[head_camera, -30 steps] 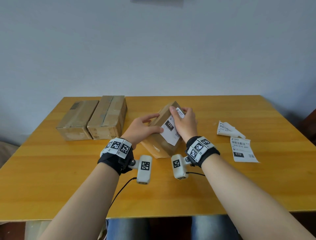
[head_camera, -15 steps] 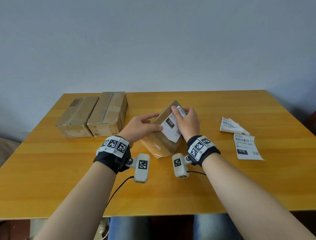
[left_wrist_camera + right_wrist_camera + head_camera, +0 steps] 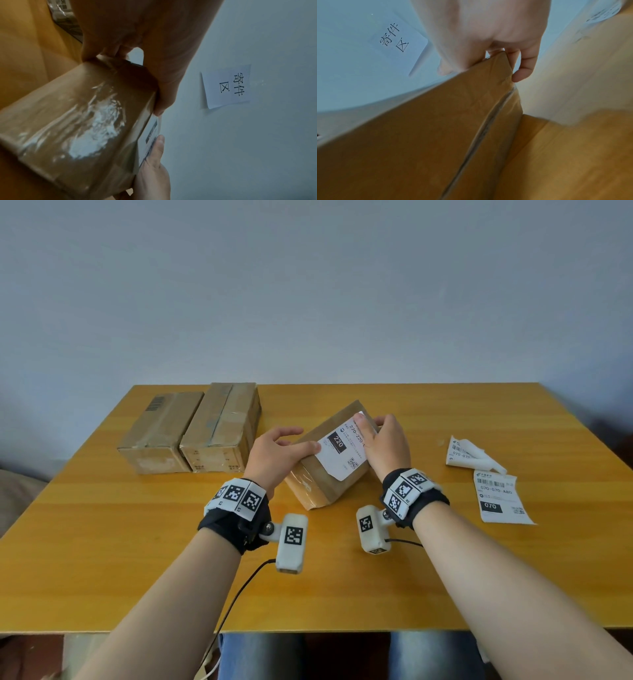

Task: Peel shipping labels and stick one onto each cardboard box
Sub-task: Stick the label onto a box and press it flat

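Observation:
A taped cardboard box (image 3: 318, 484) stands tilted on the middle of the wooden table (image 3: 137, 559), one edge down. A white shipping label (image 3: 342, 453) marked 220 lies on its upper face. My left hand (image 3: 277, 450) grips the box's left side, thumb on the label's left edge (image 3: 161, 102). My right hand (image 3: 383, 443) lies flat on the label's right part, its fingers bending over the box's far top edge (image 3: 522, 70). Two more brown boxes (image 3: 191, 429) sit side by side at the back left, with no white label showing.
On the right of the table lie a flat label sheet (image 3: 496, 498) marked 070 and a curled white strip of label paper (image 3: 472, 453). A paper sign (image 3: 226, 86) hangs on the grey wall behind. Cables trail from the wrist cameras over the front edge.
My right hand has slid a little to the right over the label, baring more of its print. The head camera has tipped upward, so everything sits lower in view.

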A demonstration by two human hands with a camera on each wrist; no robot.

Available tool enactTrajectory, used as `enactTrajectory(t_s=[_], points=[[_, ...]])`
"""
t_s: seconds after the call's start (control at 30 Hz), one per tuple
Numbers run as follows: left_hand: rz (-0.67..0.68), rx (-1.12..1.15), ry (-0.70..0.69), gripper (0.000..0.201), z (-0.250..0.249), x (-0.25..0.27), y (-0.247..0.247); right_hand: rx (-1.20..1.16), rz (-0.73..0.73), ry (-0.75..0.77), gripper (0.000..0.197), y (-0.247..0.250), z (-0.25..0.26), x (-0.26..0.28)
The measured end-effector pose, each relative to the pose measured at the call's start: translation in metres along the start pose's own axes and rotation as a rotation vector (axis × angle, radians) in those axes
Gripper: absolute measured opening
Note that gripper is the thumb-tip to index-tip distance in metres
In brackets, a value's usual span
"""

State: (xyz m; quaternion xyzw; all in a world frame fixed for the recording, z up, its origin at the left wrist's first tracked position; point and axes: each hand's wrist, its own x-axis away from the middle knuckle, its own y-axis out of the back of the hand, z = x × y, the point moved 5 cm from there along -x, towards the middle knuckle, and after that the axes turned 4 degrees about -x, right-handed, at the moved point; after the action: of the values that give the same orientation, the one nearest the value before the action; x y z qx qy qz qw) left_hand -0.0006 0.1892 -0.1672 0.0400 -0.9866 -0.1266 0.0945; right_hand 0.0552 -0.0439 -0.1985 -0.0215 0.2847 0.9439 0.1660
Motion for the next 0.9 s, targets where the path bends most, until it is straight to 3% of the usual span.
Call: enactTrajectory(t_s=[0.2,0.57,0.8,0.9], points=[[-0.015,0.062,-0.017,0.037,0.004,-0.002,-0.002,0.002,-0.023,0.0,0.057,0.003,-0.005,-0.001],[-0.073,0.099,-0.015,0.04,0.004,0.0,-0.002,0.035,-0.022,-0.045,0.058,0.008,-0.003,-0.006],[-0.129,0.089,-0.066,0.031,0.006,-0.004,-0.001,0.008,-0.09,-0.061,0.052,0.014,-0.006,-0.007],[-0.147,0.091,-0.09,0.028,0.005,-0.005,-0.002,-0.017,-0.041,-0.062,0.057,0.019,0.001,-0.008]])
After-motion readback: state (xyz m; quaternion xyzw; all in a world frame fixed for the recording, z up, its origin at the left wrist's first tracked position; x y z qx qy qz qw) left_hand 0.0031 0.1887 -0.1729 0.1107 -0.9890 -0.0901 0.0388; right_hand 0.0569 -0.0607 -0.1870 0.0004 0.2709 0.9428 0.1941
